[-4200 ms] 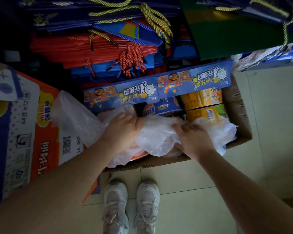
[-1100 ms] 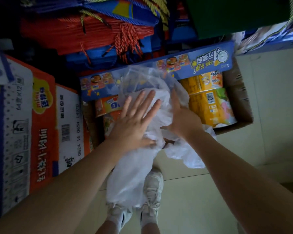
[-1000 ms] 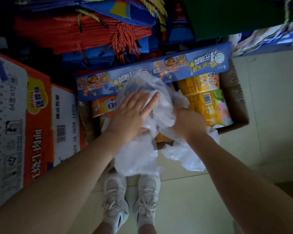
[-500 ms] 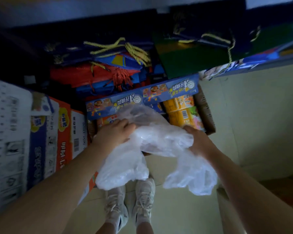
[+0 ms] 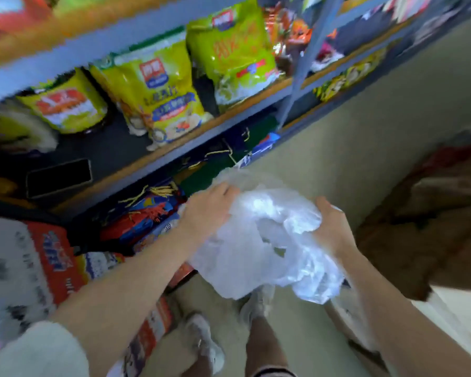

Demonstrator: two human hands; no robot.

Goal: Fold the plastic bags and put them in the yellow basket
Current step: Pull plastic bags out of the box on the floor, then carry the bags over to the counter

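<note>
A crumpled bundle of clear white plastic bags [image 5: 264,240] hangs in the air between my two hands, above the floor. My left hand [image 5: 210,210] grips its left side with the fingers curled into the plastic. My right hand [image 5: 331,227] holds the right side, thumb and fingers wrapped around the folds. Loose ends of the plastic droop below both hands. No yellow basket is in view. The whole picture is blurred by motion.
A grey metal shelf [image 5: 174,151] with yellow-green snack bags [image 5: 158,96] runs across the top left. Gift bags with rope handles [image 5: 152,208] lie under it. Printed cartons [image 5: 38,268] stand at the left. Brown cardboard [image 5: 433,227] lies at the right. My shoes [image 5: 207,346] stand on the pale tiled floor.
My hands have lifted the plastic bundle off the open carton of goods and carried it up and to the right. The view has swung upward, showing the snack shelf.
</note>
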